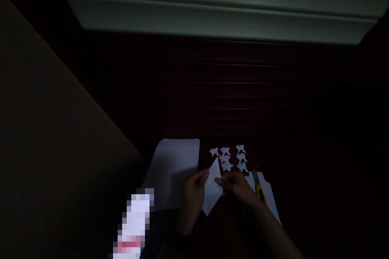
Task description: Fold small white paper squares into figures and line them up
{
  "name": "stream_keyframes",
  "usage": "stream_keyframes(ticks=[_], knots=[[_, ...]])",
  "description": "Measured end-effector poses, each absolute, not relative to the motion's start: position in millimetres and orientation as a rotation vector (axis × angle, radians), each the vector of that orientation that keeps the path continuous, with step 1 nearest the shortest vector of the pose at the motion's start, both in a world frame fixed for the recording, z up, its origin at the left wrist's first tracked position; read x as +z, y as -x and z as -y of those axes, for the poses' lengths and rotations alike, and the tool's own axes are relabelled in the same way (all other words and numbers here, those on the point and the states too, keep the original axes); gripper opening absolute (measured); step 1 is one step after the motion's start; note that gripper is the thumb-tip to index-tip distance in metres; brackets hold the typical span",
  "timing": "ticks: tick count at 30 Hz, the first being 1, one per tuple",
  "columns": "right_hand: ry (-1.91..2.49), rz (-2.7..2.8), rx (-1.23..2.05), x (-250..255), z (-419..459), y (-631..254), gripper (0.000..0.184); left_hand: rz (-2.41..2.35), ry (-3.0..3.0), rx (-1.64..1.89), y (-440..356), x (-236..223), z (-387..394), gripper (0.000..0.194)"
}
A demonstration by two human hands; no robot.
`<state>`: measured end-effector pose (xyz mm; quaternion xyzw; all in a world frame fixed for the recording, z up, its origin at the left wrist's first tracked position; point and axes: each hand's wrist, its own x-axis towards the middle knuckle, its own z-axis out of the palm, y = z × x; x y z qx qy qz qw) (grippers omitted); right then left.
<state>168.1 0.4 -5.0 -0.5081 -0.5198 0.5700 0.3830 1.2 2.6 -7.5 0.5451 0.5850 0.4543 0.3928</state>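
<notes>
A partly folded sheet of white paper is held up between my two hands, with one pointed corner upward and another pointing down. My left hand pinches its left edge between thumb and fingers. On the right edge, my right hand is closed with the thumb lying across the paper. Just beyond the paper, several small folded paper figures lie in columns on the dark table. Some of them are partly hidden behind the raised corner.
A stack of white sheets lies to the left. On the right, a yellow utility knife rests on more white paper. A bright pixelated shape stands at lower left. Pale slats hang above; the room is dim.
</notes>
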Motion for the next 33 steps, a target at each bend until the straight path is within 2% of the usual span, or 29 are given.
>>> stream_keyframes(ticks=[10,21,28,33], knots=[[1.277,1.345,1.498,-4.8,0.8,-168.8,0.037,-1.379,-1.171,1.055,-0.6,3.3,-7.5,0.033],[1.265,1.359,1.553,-8.6,0.8,-170.2,0.038,-1.338,-1.050,1.021,6.5,7.4,-6.5,0.030],[1.199,1.525,1.597,-6.6,6.7,-168.5,0.035,-1.069,-1.015,0.918,8.3,13.8,-8.3,0.032],[1.158,1.520,1.620,-2.5,6.7,-166.3,0.034,-1.044,-0.979,0.961,6.9,13.5,-5.8,0.025]])
